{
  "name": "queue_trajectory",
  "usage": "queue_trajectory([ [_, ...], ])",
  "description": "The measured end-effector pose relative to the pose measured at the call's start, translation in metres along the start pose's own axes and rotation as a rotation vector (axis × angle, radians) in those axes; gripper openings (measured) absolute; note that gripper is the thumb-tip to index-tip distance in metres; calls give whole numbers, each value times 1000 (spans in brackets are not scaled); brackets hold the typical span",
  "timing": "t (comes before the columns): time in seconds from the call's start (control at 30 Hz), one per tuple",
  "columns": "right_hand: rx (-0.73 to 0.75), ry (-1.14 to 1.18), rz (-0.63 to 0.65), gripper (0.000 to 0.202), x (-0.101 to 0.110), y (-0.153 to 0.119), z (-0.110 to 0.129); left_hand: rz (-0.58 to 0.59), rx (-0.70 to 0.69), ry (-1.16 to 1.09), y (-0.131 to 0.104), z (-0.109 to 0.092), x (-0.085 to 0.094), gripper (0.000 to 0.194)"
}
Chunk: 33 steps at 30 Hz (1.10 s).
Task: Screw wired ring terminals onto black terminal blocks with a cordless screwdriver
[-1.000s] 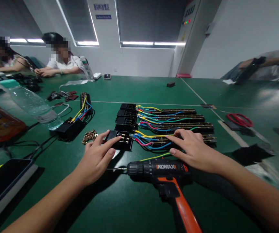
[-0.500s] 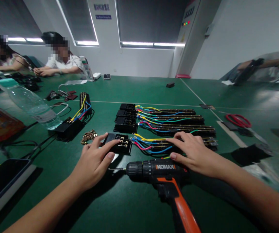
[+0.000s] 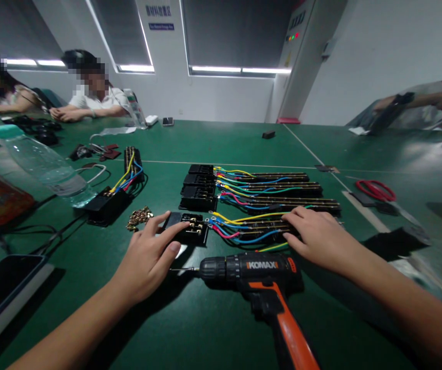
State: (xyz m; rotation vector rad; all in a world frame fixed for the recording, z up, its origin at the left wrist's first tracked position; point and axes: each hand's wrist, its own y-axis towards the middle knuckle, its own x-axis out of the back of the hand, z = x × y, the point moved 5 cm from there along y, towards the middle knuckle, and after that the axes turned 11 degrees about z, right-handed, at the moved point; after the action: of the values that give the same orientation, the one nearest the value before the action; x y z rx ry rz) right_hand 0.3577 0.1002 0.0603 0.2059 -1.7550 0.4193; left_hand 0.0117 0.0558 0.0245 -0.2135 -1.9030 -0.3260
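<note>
My left hand (image 3: 143, 262) rests with spread fingers on a black terminal box (image 3: 196, 235); its index fingertip touches near the brass terminals. Yellow, blue and red wires (image 3: 224, 228) with ring lugs end beside the box's right edge, apart from the terminals. They run to a black strip with brass rails (image 3: 259, 226). On the strip's right part, my right hand (image 3: 316, 234) has its fingers over the far side and thumb on the near side; its palm hides the end. A black and orange drill (image 3: 261, 272) lies in front, bit pointing left.
Behind are several similar wired boxes and strips (image 3: 267, 190). Another wired box (image 3: 107, 205) stands left, near small brass screws (image 3: 139, 218), a water bottle (image 3: 47, 164) and a phone (image 3: 8, 282). Red-handled scissors (image 3: 375, 190) lie right. People sit across the table (image 3: 216, 141).
My right hand has moved right along the strip, and its fingers have closed about it. My left hand stays on the terminal box. The drill has not moved.
</note>
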Motion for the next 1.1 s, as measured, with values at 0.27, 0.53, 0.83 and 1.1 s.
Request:
queue_trajectory([
  [0.27,7,57,-6,61,-10,7,-6,-2,-5,-12,1,-1,0,47],
  [0.53,210,38,21,57,-12,0,-11,1,-3,-8,-1,1,0,46],
  [0.83,321,138,129,36,0,-6,-5,23,-9,33,-2,-6,2,43],
  [1.1,247,177,273,40,9,-11,-1,-14,-4,14,-8,-10,5,45],
])
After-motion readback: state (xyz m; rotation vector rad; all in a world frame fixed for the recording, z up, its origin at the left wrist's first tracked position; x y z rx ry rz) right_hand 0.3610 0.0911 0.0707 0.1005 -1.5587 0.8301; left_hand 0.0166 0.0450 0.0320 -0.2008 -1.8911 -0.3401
